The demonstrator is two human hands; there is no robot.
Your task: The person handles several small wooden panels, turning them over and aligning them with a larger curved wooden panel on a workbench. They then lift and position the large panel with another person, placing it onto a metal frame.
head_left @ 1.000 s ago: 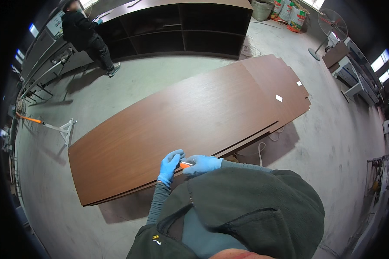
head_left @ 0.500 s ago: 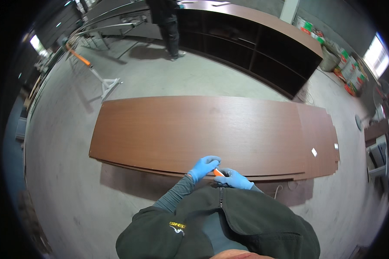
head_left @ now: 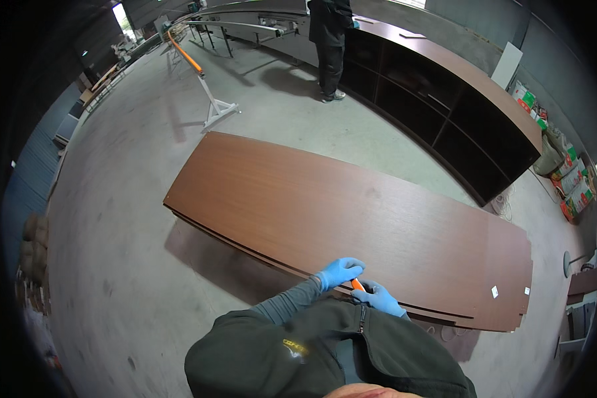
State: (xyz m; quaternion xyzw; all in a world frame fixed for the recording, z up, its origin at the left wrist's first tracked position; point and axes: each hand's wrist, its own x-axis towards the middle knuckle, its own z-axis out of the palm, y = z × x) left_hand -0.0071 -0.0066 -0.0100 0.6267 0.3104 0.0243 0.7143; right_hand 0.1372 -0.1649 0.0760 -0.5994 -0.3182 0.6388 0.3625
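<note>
Two blue-gloved hands meet just beyond the dark green jacket [head_left: 404,345] at the near edge of my view. The left forearm, in a grey sleeve [head_left: 288,300], reaches up from the near left, and the left hand [head_left: 340,272] bends over toward the right one. Its fingers curl inward by the far end of a slim orange tool [head_left: 357,285]; I cannot tell whether they pinch it. The right hand [head_left: 381,300] comes in from the right, its wrist partly behind the jacket, with its fingers closed around the tool's near end.

Both hands are over the near edge of a stack of brown panels [head_left: 338,199], though I cannot tell whether either touches it. Two white labels [head_left: 495,292] lie at the stack's right end.

Beyond its far left corner I see a white stand [head_left: 217,113] under an orange bar [head_left: 184,54]. Farther right is a long dark cabinet [head_left: 438,126] with open compartments; one shows a pale strip [head_left: 438,101], and the rest are too dark for me to read. A co-worker [head_left: 330,50] stands at its left end. Sacks [head_left: 570,179] rest beyond its right end, their contents hidden.
</note>
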